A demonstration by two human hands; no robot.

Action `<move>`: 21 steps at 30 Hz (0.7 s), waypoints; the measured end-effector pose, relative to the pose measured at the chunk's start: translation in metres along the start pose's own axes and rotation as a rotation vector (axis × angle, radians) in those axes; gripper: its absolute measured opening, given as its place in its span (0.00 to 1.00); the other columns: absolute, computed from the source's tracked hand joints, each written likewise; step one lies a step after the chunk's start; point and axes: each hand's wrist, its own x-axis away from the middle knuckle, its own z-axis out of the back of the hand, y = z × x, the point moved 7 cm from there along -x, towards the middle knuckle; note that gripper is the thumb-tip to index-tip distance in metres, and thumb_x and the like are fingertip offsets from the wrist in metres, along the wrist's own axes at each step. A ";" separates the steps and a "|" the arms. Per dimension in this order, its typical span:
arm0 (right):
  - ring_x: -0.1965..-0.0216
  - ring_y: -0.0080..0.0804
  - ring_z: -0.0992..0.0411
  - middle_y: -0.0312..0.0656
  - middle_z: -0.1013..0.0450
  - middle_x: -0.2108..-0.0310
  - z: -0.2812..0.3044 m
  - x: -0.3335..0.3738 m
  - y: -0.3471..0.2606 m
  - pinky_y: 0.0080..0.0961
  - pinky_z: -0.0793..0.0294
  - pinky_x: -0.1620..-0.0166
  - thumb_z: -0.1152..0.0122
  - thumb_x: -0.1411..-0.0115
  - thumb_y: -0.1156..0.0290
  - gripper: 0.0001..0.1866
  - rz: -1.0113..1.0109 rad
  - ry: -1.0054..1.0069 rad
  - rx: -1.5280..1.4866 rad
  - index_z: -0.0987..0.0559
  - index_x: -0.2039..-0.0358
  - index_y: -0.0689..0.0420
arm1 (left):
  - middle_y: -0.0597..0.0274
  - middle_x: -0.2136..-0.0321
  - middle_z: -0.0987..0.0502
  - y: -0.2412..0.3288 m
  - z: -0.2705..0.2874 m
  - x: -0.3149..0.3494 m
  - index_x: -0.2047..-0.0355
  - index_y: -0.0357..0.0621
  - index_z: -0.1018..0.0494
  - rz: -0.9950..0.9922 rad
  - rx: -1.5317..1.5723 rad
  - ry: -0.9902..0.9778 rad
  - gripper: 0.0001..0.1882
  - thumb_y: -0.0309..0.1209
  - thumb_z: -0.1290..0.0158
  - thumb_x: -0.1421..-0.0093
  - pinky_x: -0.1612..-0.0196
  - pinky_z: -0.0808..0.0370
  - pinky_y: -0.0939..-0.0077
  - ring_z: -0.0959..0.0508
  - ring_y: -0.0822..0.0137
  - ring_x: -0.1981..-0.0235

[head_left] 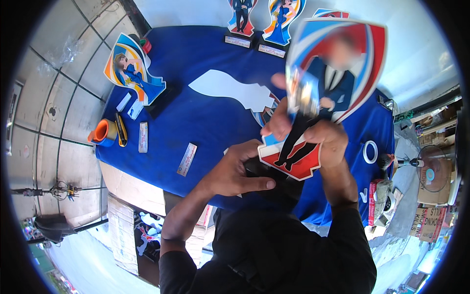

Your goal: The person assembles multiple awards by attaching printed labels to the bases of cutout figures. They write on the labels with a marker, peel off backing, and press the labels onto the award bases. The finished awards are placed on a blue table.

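Observation:
I hold up a flat cutout figure [342,59] of a person in a dark suit on a red, white and blue backing, tilted over the blue table [196,54]. My right hand [318,134] grips it around the figure's legs. A shiny clear film [302,93] lifts off its front near my fingers. Just below and to the left, my left hand [237,171] rests on a black piece [274,174] under the cutout's red lower end.
On the table lie a white cutout shape [230,88], a cutout of a figure in a blue dress [134,73], an orange tape roll [104,132], a yellow knife [121,130], label strips [186,159] and a white ring [370,152]. Two standing figures [259,19] are at the back. A fan [431,174] stands right.

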 end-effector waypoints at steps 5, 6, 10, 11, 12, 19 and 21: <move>0.67 0.38 0.30 0.43 0.33 0.70 -0.018 0.009 -0.030 0.47 0.27 0.49 0.39 0.54 0.67 0.51 0.147 -0.028 -0.091 0.45 0.28 0.64 | 0.58 0.61 0.20 0.032 -0.008 0.009 0.55 0.34 0.22 -0.081 0.045 0.045 0.23 0.30 0.28 0.48 0.54 0.24 0.74 0.20 0.70 0.60; 0.64 0.38 0.31 0.44 0.33 0.68 -0.016 0.007 -0.029 0.46 0.29 0.47 0.41 0.56 0.67 0.52 0.099 -0.041 -0.118 0.47 0.28 0.64 | 0.58 0.61 0.20 0.036 -0.010 0.008 0.54 0.34 0.22 -0.107 -0.033 0.044 0.25 0.30 0.27 0.51 0.54 0.24 0.73 0.19 0.69 0.60; 0.61 0.39 0.32 0.46 0.33 0.66 -0.008 0.003 -0.028 0.43 0.31 0.44 0.48 0.53 0.67 0.50 0.040 -0.067 -0.089 0.48 0.28 0.65 | 0.58 0.62 0.21 0.042 -0.010 0.003 0.55 0.35 0.22 -0.092 -0.075 0.040 0.26 0.30 0.26 0.53 0.53 0.24 0.73 0.20 0.68 0.59; 0.61 0.38 0.32 0.46 0.33 0.65 -0.007 0.003 -0.036 0.43 0.32 0.44 0.47 0.53 0.67 0.48 0.103 -0.032 -0.099 0.45 0.28 0.64 | 0.58 0.62 0.21 0.044 -0.005 0.005 0.55 0.35 0.22 -0.095 -0.069 0.063 0.26 0.30 0.26 0.53 0.53 0.24 0.74 0.20 0.68 0.58; 0.61 0.39 0.31 0.46 0.32 0.65 -0.006 0.002 -0.049 0.42 0.31 0.44 0.48 0.53 0.66 0.45 0.194 -0.030 -0.159 0.43 0.31 0.66 | 0.58 0.61 0.21 0.047 0.001 0.008 0.55 0.35 0.22 -0.100 -0.062 0.091 0.25 0.29 0.26 0.53 0.52 0.25 0.74 0.20 0.67 0.58; 0.57 0.44 0.26 0.52 0.28 0.63 0.011 -0.002 -0.161 0.41 0.29 0.44 0.48 0.49 0.64 0.33 0.505 -0.145 0.237 0.33 0.46 0.74 | 0.58 0.61 0.21 0.021 0.046 0.027 0.56 0.36 0.21 -0.130 -0.231 0.379 0.29 0.32 0.25 0.59 0.53 0.25 0.73 0.21 0.67 0.58; 0.56 0.46 0.24 0.56 0.25 0.60 0.032 0.008 -0.124 0.40 0.26 0.45 0.47 0.51 0.67 0.38 0.463 0.046 0.455 0.36 0.39 0.73 | 0.55 0.61 0.20 -0.007 0.092 -0.003 0.52 0.36 0.24 -0.155 -0.328 0.552 0.30 0.34 0.26 0.54 0.52 0.23 0.68 0.19 0.63 0.58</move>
